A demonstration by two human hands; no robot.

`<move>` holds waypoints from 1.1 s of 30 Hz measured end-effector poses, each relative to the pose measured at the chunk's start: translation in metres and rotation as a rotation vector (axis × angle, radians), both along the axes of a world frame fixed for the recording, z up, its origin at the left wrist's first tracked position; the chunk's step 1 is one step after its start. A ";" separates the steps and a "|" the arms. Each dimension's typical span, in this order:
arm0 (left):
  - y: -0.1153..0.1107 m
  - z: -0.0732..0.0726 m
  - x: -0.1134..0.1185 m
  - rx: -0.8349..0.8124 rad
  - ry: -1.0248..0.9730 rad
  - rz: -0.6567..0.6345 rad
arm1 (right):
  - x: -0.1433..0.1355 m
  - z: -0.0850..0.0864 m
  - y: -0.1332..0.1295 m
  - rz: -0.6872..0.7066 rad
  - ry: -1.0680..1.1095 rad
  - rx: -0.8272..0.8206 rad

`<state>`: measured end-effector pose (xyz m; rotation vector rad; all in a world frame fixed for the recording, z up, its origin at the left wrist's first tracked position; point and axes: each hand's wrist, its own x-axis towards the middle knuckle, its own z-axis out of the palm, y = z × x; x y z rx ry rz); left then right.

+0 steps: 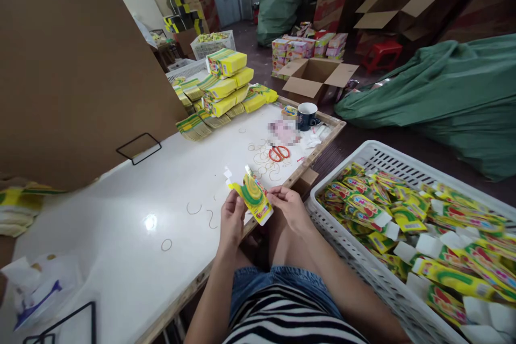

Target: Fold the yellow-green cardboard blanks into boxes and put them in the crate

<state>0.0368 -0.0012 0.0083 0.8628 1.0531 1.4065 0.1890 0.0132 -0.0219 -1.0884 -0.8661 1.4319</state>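
Observation:
A yellow and green printed carton (255, 197) is held between both hands over the near edge of the white table (133, 247). Its white end flaps stand out at the top. My left hand (233, 217) pinches the carton's left side between thumb and fingers. On the other side, my right hand (291, 207) grips the right edge with its fingertips. Just beyond the carton lie red-handled scissors (279, 154) among loose rubber bands. To my right, a white plastic basket (373, 146) holds many similar cartons with white flaps.
Stacked yellow carton bundles (226, 86) stand at the table's far end. A dark mug (307, 117) sits near the far right corner. Black metal frames (139, 149) and a plastic bag (44, 290) are at left. An open cardboard box (316, 75) stands beyond.

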 end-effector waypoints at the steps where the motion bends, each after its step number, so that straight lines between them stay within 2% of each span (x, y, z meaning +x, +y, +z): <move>1: 0.001 0.002 0.002 -0.028 -0.079 -0.070 | 0.000 0.004 -0.004 0.011 0.066 -0.024; 3: 0.000 0.005 0.007 -0.055 -0.195 -0.181 | 0.000 0.009 -0.010 0.020 0.125 -0.040; 6: -0.002 0.010 0.015 -0.072 -0.282 -0.246 | 0.002 0.015 -0.016 0.002 0.105 -0.005; 11: 0.000 0.008 0.023 -0.084 -0.262 -0.171 | 0.006 0.030 -0.023 -0.003 -0.045 0.042; 14: 0.003 0.003 0.024 -0.091 -0.177 -0.073 | 0.005 0.037 -0.027 0.023 -0.151 0.066; 17: 0.003 0.001 0.024 -0.085 -0.061 -0.001 | 0.004 0.035 -0.029 0.008 -0.260 0.104; 21: -0.002 0.007 0.025 -0.034 0.139 0.005 | 0.005 0.027 -0.029 -0.107 -0.387 0.139; 24: -0.007 0.015 0.025 0.019 0.226 0.008 | 0.008 0.025 -0.029 -0.112 -0.428 0.164; 33: -0.014 0.032 0.018 0.065 0.190 -0.324 | 0.028 0.043 -0.023 0.098 -0.204 0.294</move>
